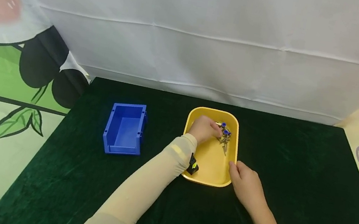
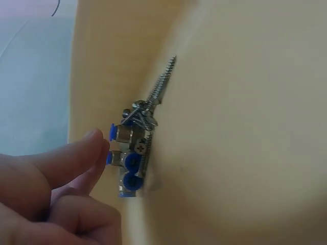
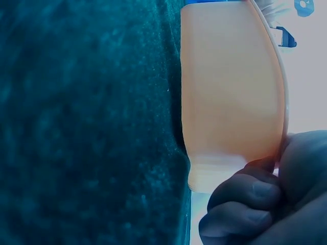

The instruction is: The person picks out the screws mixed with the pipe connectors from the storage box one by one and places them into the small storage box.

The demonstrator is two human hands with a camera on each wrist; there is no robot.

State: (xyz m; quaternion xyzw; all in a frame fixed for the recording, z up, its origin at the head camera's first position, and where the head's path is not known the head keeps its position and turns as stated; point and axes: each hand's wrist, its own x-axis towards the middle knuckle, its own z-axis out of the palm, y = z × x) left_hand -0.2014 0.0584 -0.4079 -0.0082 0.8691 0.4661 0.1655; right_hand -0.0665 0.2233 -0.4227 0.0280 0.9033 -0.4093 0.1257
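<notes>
A yellow tray [image 1: 209, 165] holds a small pile of silver screws [image 2: 162, 81] and metal push-in fittings [image 2: 133, 161] with blue collars. My left hand [image 1: 205, 129] is inside the tray, beside this pile. In the left wrist view its thumb and forefinger come together close to the blue collars of the fittings; whether they touch or pinch anything is hidden. The other left fingers are curled. At the tray's near right side, my right hand [image 1: 249, 185] grips the rim, thumb on top and fingers [image 3: 245, 196] curled below against the outer wall.
To the left of the tray stands a blue bin [image 1: 125, 129], with nothing visible inside. Both rest on a dark green cloth-covered table [image 1: 298, 166]. A white curtain [image 1: 208, 61] hangs behind the table, and printed cloth [image 1: 5, 119] hangs at the left.
</notes>
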